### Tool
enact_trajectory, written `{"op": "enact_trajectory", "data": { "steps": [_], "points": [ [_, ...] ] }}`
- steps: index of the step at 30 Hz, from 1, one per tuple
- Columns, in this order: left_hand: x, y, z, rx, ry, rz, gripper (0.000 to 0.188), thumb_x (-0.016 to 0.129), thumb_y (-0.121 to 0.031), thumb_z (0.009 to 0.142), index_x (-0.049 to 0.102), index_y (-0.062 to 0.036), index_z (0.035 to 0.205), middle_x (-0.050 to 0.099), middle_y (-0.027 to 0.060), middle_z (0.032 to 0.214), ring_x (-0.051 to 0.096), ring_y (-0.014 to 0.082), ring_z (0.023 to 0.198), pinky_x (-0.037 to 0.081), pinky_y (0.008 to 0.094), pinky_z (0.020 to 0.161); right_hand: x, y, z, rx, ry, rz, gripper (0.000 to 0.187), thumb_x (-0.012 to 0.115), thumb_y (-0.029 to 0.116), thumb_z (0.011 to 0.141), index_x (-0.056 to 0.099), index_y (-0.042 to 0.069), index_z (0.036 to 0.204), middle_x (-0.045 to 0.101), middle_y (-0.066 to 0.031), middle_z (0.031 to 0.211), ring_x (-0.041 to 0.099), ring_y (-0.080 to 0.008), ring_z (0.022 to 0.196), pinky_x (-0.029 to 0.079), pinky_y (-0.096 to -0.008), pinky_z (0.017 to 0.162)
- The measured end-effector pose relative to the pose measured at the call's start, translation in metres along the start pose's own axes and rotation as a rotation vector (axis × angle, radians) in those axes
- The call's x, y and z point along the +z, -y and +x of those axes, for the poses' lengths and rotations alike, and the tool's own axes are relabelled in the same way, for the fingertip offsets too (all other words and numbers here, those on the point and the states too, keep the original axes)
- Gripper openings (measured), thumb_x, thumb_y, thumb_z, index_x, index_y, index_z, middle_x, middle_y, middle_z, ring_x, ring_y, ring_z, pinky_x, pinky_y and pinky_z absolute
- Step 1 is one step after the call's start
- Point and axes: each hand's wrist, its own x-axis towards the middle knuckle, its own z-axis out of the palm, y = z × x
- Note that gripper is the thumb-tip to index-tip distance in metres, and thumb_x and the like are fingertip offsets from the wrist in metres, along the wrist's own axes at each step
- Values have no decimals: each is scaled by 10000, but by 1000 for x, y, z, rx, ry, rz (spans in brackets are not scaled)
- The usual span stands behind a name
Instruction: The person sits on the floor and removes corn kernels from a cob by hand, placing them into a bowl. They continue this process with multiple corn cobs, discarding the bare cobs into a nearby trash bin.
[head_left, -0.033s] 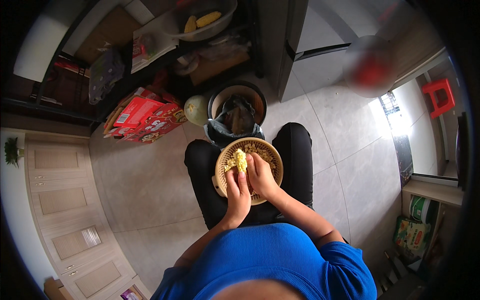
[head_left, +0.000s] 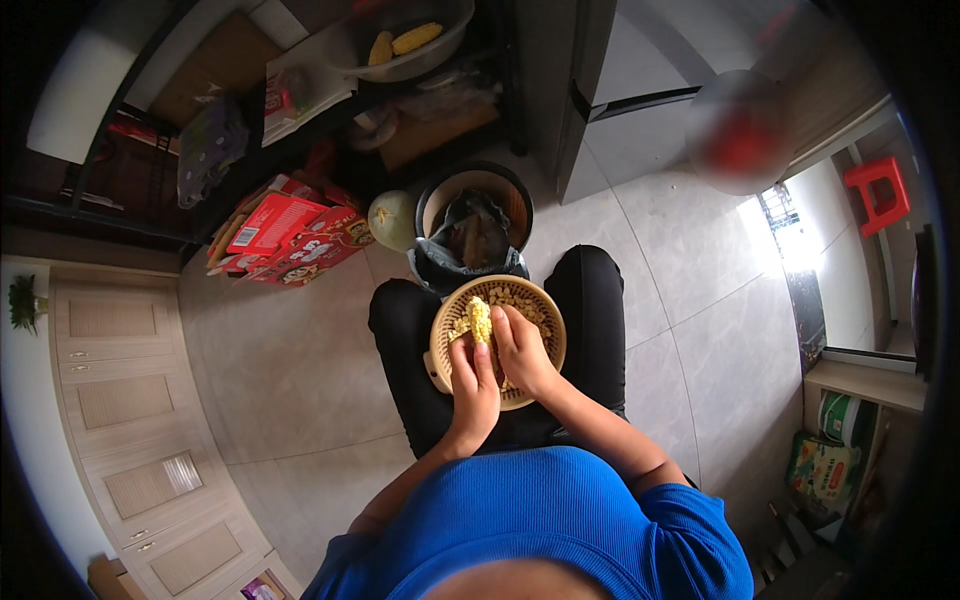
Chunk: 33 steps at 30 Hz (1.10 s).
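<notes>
Head view: a person in a blue top and black trousers has a round tan basket on the lap.
Corn cob: yellow, above the basket, held pointing away toward the far side.
Left hand: pinches the cob's near end between thumb and curled fingers.
Right hand: thumb against the cob's right side, fingers bent and partly hidden; whether they pinch it, I cannot tell.
Kernels: loose in the basket, many on its far right side.
Bin: just beyond the basket, with a dark bag over its near edge.
Melon: pale green, just left of the bin.
Bowl: on the far shelf, holding more cobs.
</notes>
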Motion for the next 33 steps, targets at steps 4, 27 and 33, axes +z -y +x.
{"op": "enact_trajectory", "data": {
  "steps": [4, 27, 33],
  "points": [
    [-1, 1, 0, 22, -8, 31, 243, 346, -186, 960, 380, 16, 1091, 522, 170, 1006, 533, 246, 889, 430, 332, 760, 1, 12, -2, -37, 10, -25, 301, 403, 251, 947, 500, -12, 838, 526, -145, 678, 483, -198, 604, 411, -326, 583],
    [-23, 20, 3, 11, 131, -233, 266, 420, -143, 936, 360, 8, 1146, 477, 107, 1063, 492, 129, 906, 418, 249, 789, -13, -16, 1, -257, 78, -355, 157, 493, 107, 844, 568, 18, 949, 603, -183, 858, 583, -325, 848, 452, -385, 753],
    [-45, 8, 20, 54, 257, 40, 324, 621, -107, 792, 482, 52, 1038, 593, 176, 939, 606, 199, 854, 479, 290, 717, -34, -12, -2, -260, 196, -425, 229, 542, 21, 749, 567, 23, 977, 583, -165, 937, 578, -296, 852, 462, -361, 779]
  ]
}}
